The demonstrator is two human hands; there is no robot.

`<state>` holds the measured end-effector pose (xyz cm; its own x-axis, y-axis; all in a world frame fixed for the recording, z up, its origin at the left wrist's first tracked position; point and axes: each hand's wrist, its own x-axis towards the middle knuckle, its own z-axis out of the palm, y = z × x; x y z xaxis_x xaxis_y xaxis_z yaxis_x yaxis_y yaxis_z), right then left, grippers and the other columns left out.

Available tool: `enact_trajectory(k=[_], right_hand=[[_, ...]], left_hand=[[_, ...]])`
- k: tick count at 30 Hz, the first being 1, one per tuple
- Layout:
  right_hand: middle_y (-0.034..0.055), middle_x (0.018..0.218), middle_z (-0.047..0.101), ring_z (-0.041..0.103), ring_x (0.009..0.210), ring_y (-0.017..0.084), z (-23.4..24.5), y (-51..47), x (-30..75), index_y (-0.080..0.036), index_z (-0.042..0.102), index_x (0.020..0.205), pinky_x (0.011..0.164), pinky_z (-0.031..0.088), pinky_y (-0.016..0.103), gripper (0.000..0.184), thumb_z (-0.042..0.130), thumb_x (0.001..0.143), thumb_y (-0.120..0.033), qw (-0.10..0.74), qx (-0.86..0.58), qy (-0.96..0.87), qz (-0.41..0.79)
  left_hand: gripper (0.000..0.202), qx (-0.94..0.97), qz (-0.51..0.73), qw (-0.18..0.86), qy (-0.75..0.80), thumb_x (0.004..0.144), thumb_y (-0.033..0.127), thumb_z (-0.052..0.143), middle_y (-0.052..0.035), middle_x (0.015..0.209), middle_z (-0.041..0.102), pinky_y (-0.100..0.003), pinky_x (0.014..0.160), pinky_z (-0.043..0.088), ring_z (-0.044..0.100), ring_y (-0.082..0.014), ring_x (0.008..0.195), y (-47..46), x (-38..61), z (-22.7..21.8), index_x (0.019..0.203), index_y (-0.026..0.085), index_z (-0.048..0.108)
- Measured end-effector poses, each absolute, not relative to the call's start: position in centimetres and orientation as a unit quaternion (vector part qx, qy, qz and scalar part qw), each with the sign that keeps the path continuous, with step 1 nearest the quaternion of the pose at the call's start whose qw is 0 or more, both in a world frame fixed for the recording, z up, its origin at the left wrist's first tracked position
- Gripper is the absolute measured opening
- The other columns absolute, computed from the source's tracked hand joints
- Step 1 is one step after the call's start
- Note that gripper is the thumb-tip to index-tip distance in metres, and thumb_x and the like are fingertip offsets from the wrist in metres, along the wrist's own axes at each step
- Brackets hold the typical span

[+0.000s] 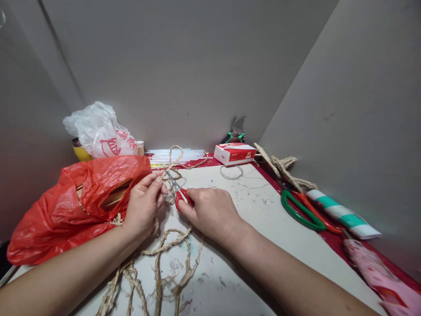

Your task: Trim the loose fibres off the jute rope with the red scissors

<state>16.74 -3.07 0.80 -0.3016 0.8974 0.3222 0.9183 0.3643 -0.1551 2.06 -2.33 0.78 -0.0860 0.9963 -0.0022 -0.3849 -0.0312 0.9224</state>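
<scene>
My left hand (147, 197) pinches a tan braided straw cord (176, 148) between thumb and fingers. A loop of that cord rises beyond the fingertips. Red-handled scissors (184, 199) sit in my right hand (210, 210), its fingers wrapped round the handles. The blades point up and left, and their tips reach the cord right beside my left fingertips. Whether the blades are apart is too small to tell. More lengths of braided cord (184, 281) trail below both hands over the white board (240, 245), with loose fibres among them.
On the left lie a red plastic bag (46, 215) and a white plastic bag (98, 127). Clear sticks (184, 154), a tissue pack (235, 153), pruning shears (237, 129) and a wire ring (231, 172) are at the back. Green-handled scissors (299, 215) and a striped roll (345, 213) lie right.
</scene>
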Motion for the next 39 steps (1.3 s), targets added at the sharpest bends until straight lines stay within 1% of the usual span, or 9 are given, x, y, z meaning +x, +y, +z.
enact_trajectory(k=[10,14,17,19,21,24,32,36,39], right_hand=[[0.0044,0.071,0.073,0.062,0.059,0.018,0.9,-2.9,17.0,-0.023,0.07,0.076,0.052,0.025,0.029,0.031,0.046,0.087,-0.038,0.161,-0.563,-0.81,-0.024],[0.004,0.064,0.069,0.057,0.056,0.016,0.5,-2.6,17.1,-0.021,0.067,0.068,0.052,0.026,0.028,0.03,0.048,0.086,-0.037,0.203,-0.572,-0.795,0.011],[-0.0003,0.05,0.057,0.047,0.049,0.012,-0.2,-1.8,17.2,-0.02,0.058,0.054,0.051,0.028,0.027,0.034,0.051,0.082,-0.038,0.332,-0.567,-0.738,0.153],[-0.0022,0.047,0.051,0.043,0.045,0.011,-0.6,-1.1,17.2,-0.02,0.053,0.052,0.048,0.029,0.025,0.037,0.054,0.08,-0.044,0.428,-0.527,-0.656,0.331],[-0.0031,0.048,0.051,0.043,0.044,0.01,-0.8,-0.6,17.2,-0.019,0.056,0.058,0.045,0.03,0.024,0.036,0.061,0.075,-0.051,0.47,-0.477,-0.567,0.48],[-0.0043,0.048,0.052,0.04,0.043,0.008,-0.5,-0.5,17.2,-0.017,0.059,0.063,0.045,0.029,0.022,0.035,0.071,0.066,-0.051,0.498,-0.422,-0.488,0.58],[-0.0062,0.047,0.046,0.036,0.046,0.006,0.2,-0.5,17.6,-0.017,0.052,0.055,0.048,0.027,0.021,0.033,0.074,0.067,-0.039,0.613,-0.346,-0.436,0.561],[-0.007,0.045,0.044,0.034,0.045,0.006,0.1,-0.2,17.6,-0.018,0.051,0.055,0.046,0.025,0.022,0.034,0.075,0.065,-0.039,0.65,-0.351,-0.41,0.535],[-0.0075,0.045,0.042,0.033,0.044,0.006,0.1,-0.2,17.5,-0.018,0.052,0.055,0.046,0.025,0.022,0.032,0.076,0.064,-0.037,0.659,-0.345,-0.404,0.533]], left_hand=[[0.031,0.358,0.609,0.58,0.405,0.072,0.027,0.07,0.0055,0.057,0.053,-0.014,0.035,0.016,0.028,0.0,0.035,-2.2,1.8,0.3,0.098,0.014,0.062],[0.033,0.357,0.607,0.578,0.412,0.069,0.029,0.072,0.0059,0.056,0.053,-0.014,0.034,0.016,0.029,-0.0003,0.034,-2.2,1.8,0.4,0.096,0.014,0.061],[0.031,0.364,0.601,0.583,0.408,0.07,0.029,0.072,0.0062,0.058,0.054,-0.014,0.034,0.017,0.029,-0.0004,0.034,-2.3,1.8,0.5,0.094,0.015,0.059],[0.027,0.374,0.587,0.596,0.4,0.072,0.029,0.07,0.006,0.059,0.055,-0.014,0.034,0.018,0.029,-0.0005,0.034,-2.4,1.9,0.5,0.092,0.016,0.057],[0.024,0.389,0.56,0.615,0.397,0.074,0.029,0.069,0.0052,0.06,0.058,-0.014,0.034,0.018,0.028,-0.0005,0.034,-2.5,2.0,0.4,0.089,0.017,0.055],[0.022,0.412,0.506,0.647,0.395,0.076,0.031,0.068,0.0032,0.062,0.061,-0.015,0.035,0.018,0.027,-0.0003,0.033,-2.9,2.2,0.3,0.086,0.017,0.054],[0.028,0.435,0.444,0.686,0.379,0.074,0.032,0.071,0.0001,0.066,0.065,-0.016,0.038,0.023,0.034,-0.0015,0.037,-3.3,2.3,0.5,0.094,0.016,0.061],[0.02,0.433,0.441,0.695,0.369,0.076,0.032,0.069,0.0008,0.063,0.063,-0.016,0.036,0.018,0.026,-0.0007,0.034,-3.5,2.4,0.7,0.087,0.017,0.062],[0.019,0.461,0.387,0.714,0.356,0.078,0.033,0.066,0.0013,0.053,0.056,-0.016,0.035,0.012,0.023,-0.0003,0.034,-3.9,2.5,1.0,0.081,0.014,0.065]])
